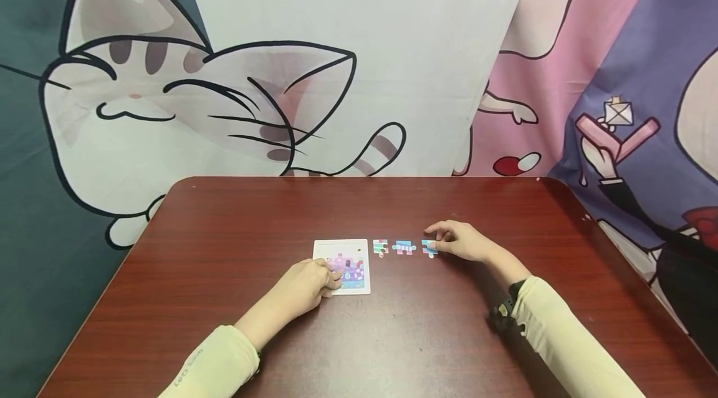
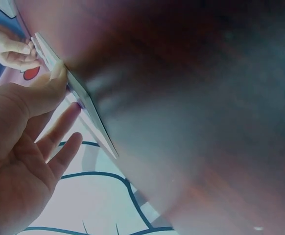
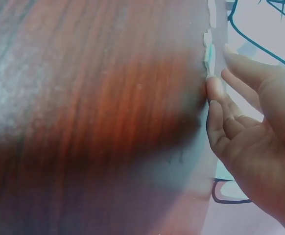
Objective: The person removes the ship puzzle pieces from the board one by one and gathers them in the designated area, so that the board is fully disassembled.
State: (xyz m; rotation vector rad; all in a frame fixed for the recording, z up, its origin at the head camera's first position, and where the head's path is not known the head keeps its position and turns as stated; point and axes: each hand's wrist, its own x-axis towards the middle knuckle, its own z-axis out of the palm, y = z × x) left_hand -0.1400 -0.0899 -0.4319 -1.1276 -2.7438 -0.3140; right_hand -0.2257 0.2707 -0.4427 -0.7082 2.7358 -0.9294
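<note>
Left hand (image 1: 305,283): laid over the near left corner of the board, with thumb against the near edge; visible fingers apart, resting on the board without a clear grip.
Right hand (image 1: 457,241): fingers slightly bent and apart from each other; touching the end piece (image 1: 427,250) with a fingertip, not clamped on it as far as visible.
Board (image 1: 325,245): flat on the table (image 1: 392,336), under the left fingers and well to the left of the right hand.
Joined pieces (image 1: 350,273): inside the board, just beside the left fingertips; pink, purple and blue, partly covered by the left hand.
Loose pieces: in one row between the two hands; end piece at the right fingertips, middle piece (image 1: 404,247) just left of it, first piece (image 1: 380,247) nearest to the board.
Done: by judgement, most of the puzzle, joined in the lower part.
Left to do: probably these three pieces, not yet placed; white area visible beyond the left hand. Under that hand, impossible to tell.
</note>
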